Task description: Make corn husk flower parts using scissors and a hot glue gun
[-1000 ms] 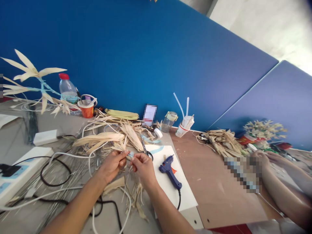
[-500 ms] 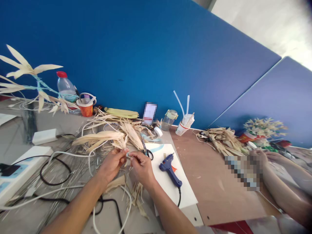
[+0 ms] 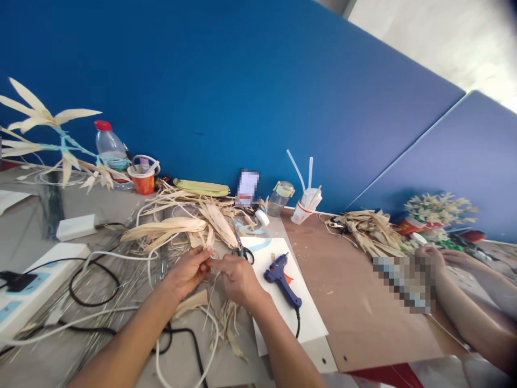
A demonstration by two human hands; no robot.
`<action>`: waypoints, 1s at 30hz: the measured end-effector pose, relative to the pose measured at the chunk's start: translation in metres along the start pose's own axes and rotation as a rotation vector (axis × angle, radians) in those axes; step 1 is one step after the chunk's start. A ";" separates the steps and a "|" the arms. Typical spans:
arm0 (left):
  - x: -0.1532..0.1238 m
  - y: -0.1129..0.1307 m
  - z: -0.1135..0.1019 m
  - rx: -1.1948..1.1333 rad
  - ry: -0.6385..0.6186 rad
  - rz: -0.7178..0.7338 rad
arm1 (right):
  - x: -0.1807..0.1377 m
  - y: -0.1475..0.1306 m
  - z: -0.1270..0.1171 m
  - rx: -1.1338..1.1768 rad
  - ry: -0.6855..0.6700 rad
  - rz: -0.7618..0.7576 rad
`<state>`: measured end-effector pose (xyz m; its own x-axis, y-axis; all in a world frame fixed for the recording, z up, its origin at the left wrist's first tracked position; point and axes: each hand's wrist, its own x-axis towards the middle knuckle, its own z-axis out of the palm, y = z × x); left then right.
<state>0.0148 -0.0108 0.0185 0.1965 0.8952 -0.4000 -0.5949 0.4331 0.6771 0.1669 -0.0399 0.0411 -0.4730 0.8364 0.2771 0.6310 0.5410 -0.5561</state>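
Observation:
My left hand (image 3: 193,270) pinches a small pale piece of corn husk (image 3: 209,237) between thumb and fingertips; its lower end is hidden in the fingers. My right hand (image 3: 238,276) is closed against it, with the index finger pointing at the left fingertips. Whatever the right fingers hold is too small to make out. Bundles of dried corn husk (image 3: 163,228) lie just beyond both hands. A pair of scissors (image 3: 243,252) rests beside the right hand. Farther right, a blue glue gun (image 3: 283,281) lies on a white sheet (image 3: 311,318).
Thin wires and white and black cables cover the left side, near a power strip (image 3: 52,275). A husk flower (image 3: 38,116), a bottle (image 3: 108,145), an orange bucket (image 3: 143,183), a phone (image 3: 247,188), a jar (image 3: 280,196) and a cup (image 3: 302,210) stand behind. Another person's hands work at right.
My right hand has turned, its index finger now stretched toward the left fingertips. The bluish bit seen between the hands before is now hidden. My left hand keeps its pinch.

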 end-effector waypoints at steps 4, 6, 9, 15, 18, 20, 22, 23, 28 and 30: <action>-0.001 0.002 -0.001 0.018 -0.006 0.022 | -0.006 -0.003 -0.007 -0.080 -0.051 -0.056; -0.002 0.005 0.000 -0.008 0.007 0.069 | -0.009 -0.001 -0.012 0.108 -0.025 -0.082; -0.006 0.008 0.003 -0.047 0.019 0.101 | -0.009 0.005 -0.017 0.451 0.214 0.059; -0.008 0.003 0.008 -0.075 -0.038 0.078 | 0.004 0.001 0.008 0.629 0.286 0.359; -0.007 -0.001 0.009 -0.072 -0.051 0.063 | 0.008 -0.007 0.021 0.675 0.230 0.364; -0.008 -0.003 0.010 -0.060 -0.065 0.047 | 0.008 -0.009 0.024 0.689 0.204 0.408; -0.008 -0.005 0.011 -0.047 -0.074 0.041 | 0.008 -0.009 0.023 0.621 0.191 0.435; -0.009 -0.006 0.012 -0.043 -0.077 0.043 | 0.007 -0.009 0.023 0.554 0.188 0.432; -0.012 -0.009 0.015 -0.037 -0.056 0.027 | 0.004 -0.012 0.019 0.077 0.166 0.302; -0.014 -0.009 0.016 -0.036 -0.069 0.026 | 0.004 -0.013 0.019 -0.016 0.159 0.239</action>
<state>0.0296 -0.0254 0.0278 0.2329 0.9120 -0.3378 -0.6281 0.4062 0.6637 0.1451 -0.0455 0.0344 -0.2080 0.9430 0.2598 0.7233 0.3271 -0.6081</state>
